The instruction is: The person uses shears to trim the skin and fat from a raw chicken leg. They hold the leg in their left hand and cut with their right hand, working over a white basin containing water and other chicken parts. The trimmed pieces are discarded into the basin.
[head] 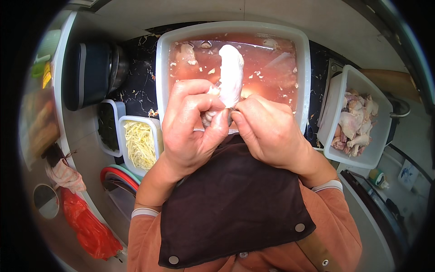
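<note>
A pale piece of raw poultry (232, 74) is held upright over a white plastic tub (304, 78) of reddish water. My left hand (193, 125) grips its lower part, with finger and thumb pinched near its base. At the same spot, the fingertips of my right hand (268, 129) pinch the piece's edge; the exact bit between them is too small to tell. Whitish scraps float in the water, and another pale piece (186, 54) lies at the tub's back left.
Right of the tub, a tilted white bin (384, 136) holds raw chicken pieces (355, 122). On the left are a container of yellowish shreds (140, 144), a container of dark green contents (108, 125), a dark blue appliance (90, 76) and a red plastic bag (88, 227).
</note>
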Demonstrator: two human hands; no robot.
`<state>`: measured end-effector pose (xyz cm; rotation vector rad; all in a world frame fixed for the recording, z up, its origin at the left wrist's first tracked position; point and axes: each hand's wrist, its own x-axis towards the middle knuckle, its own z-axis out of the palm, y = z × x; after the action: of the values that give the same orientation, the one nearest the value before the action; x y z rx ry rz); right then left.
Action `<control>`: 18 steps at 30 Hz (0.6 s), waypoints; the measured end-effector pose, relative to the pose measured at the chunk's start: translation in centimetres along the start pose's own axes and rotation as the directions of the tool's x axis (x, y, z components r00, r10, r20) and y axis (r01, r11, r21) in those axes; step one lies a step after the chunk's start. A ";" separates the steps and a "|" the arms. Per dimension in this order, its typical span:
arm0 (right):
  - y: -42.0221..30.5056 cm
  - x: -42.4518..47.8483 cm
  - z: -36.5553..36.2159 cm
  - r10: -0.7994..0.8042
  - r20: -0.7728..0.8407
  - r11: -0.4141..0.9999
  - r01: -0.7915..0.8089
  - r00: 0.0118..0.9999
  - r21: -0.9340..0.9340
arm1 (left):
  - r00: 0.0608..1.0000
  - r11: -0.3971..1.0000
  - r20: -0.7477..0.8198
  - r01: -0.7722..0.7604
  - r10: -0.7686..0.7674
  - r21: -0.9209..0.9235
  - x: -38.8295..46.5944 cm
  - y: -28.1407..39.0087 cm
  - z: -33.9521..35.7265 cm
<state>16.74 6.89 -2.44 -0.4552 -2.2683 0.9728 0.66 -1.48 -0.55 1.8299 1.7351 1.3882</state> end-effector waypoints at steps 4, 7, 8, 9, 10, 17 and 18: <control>-0.1 0.0 0.1 0.013 0.000 1.000 -0.013 1.000 -0.019 | 1.000 1.000 0.010 -0.005 0.005 0.027 0.0 0.1 -0.1; -0.1 0.0 0.2 0.042 -0.001 0.999 -0.042 0.999 0.003 | 1.000 0.999 0.016 -0.009 0.009 0.035 0.0 0.0 -0.1; -0.1 0.0 0.2 0.061 -0.006 0.998 -0.061 0.998 0.033 | 1.000 0.999 0.012 -0.029 0.029 0.040 -0.1 -0.3 0.0; -0.1 0.0 0.2 0.079 -0.011 0.995 -0.078 0.997 0.063 | 0.999 0.998 0.007 -0.049 0.049 0.046 -0.1 -0.6 0.0; 0.1 0.0 0.1 0.099 -0.037 0.994 -0.097 0.994 0.054 | 1.000 0.999 0.001 -0.025 0.025 0.028 -0.1 -0.5 0.0; 3.7 0.5 -0.2 0.398 -0.224 0.891 -0.316 0.890 0.328 | 0.996 0.986 0.032 0.086 -0.082 -0.141 0.0 0.2 -0.8; 4.6 0.7 0.3 0.363 -0.266 0.895 -0.254 0.893 0.367 | 0.994 0.981 0.047 0.104 -0.098 -0.164 0.1 0.2 -0.9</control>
<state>16.36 10.20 -5.73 -0.7907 -1.7241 1.2971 0.06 -1.83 0.14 1.6465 1.6167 1.4025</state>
